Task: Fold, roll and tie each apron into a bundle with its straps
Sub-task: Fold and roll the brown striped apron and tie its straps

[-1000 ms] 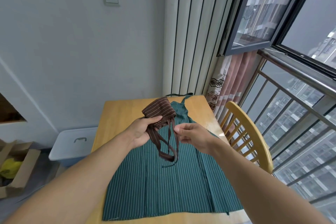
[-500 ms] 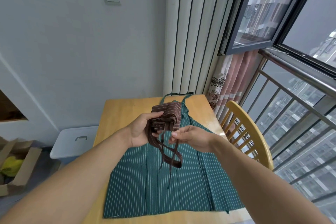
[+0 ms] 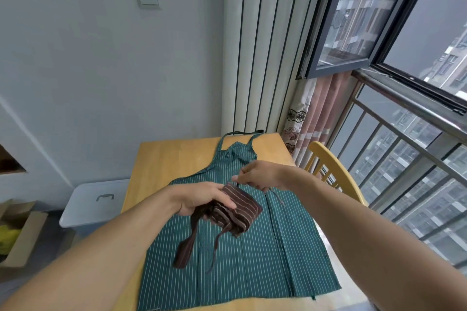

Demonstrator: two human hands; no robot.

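Lowered since a moment ago, the rolled brown striped apron bundle (image 3: pixel 233 212) sits gripped in the left hand (image 3: pixel 202 198). Right hand (image 3: pixel 260 175) pinches a thin brown strap (image 3: pixel 274 194), drawn aside above the flat green striped apron (image 3: pixel 252 260).

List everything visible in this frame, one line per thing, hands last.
Brown apron: 1, brown striped, rolled, held above the green apron, straps dangling.
Green apron: 1, green striped, spread flat on the table.
Table: 1, light wood, against the wall.
Chair: 1, yellow wood, right of the table.
Bin: 1, pale grey, lidded, on the floor at left.
Cardboard box: 1, brown, far left.
Curtain: 1, pink, by the window.
Left hand: grips the brown apron.
Right hand: pinches a thin strap.
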